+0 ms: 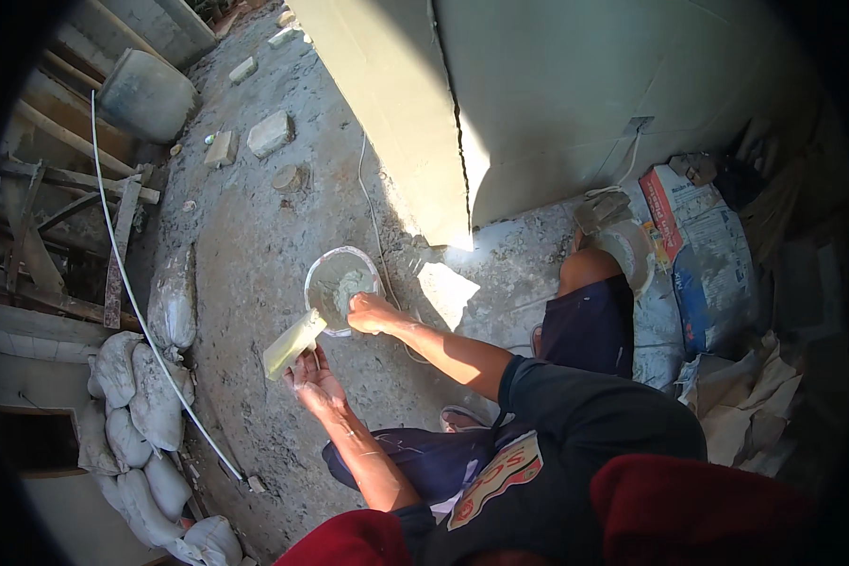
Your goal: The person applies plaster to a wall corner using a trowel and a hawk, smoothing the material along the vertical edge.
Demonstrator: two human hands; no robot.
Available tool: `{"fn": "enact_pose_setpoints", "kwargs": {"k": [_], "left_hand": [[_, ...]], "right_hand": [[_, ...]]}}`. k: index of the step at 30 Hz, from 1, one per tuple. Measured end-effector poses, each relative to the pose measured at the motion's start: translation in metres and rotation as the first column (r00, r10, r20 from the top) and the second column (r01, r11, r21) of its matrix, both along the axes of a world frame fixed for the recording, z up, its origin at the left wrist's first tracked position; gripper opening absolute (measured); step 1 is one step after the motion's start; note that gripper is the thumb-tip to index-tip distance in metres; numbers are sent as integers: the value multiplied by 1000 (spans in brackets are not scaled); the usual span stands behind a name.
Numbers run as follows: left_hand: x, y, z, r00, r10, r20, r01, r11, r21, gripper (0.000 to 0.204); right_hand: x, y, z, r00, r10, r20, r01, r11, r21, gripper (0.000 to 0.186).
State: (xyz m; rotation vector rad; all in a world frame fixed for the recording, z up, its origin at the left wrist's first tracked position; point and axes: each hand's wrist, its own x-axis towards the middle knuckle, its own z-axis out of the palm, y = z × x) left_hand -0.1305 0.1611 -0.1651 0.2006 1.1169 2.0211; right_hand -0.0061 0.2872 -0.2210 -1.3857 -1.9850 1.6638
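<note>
My left hand [315,385] grips a pale yellow, rectangular plastering float [294,347] from below, its flat blade tilted beside the bucket. The float's upper end comes close to the near left side of the rim. A round white bucket [313,274] stands on the ground ahead of me, holding wet grey paste [351,283]. Over the right part of its rim is my right hand [372,313], fingers closed; whatever they hold is hidden in the bucket. Pale smears mark my left palm and forearm.
A wall corner [464,231] juts in beyond the bucket, with a thin cable [368,193] along the ground. Right are another bucket [643,255] and a printed sack [712,250]. Left lie a long white pipe [141,316] and filled sacks [156,396]; concrete blocks [271,134] lie farther off.
</note>
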Motion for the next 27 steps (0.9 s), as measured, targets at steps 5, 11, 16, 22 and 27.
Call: {"fn": "enact_pose_setpoints", "kwargs": {"k": [5, 11, 16, 22, 27], "left_hand": [[58, 26, 19, 960, -280, -9, 277, 945, 172, 36], [201, 73, 88, 847, -531, -24, 513, 806, 295, 50], [231, 66, 114, 607, -774, -181, 795, 590, 144, 75], [189, 64, 74, 653, -723, -227, 738, 674, -24, 64], [143, 60, 61, 708, -626, -326, 630, 769, -110, 53]], "right_hand": [[67, -61, 85, 430, -460, -777, 75, 876, -477, 51], [149, -30, 145, -35, -447, -894, 491, 771, -405, 48], [249, 29, 255, 272, -60, -960, 760, 626, 176, 39], [288, 105, 422, 584, 229, -779, 703, 337, 626, 34], [274, 131, 546, 569, 329, -754, 713, 260, 651, 29]]}}
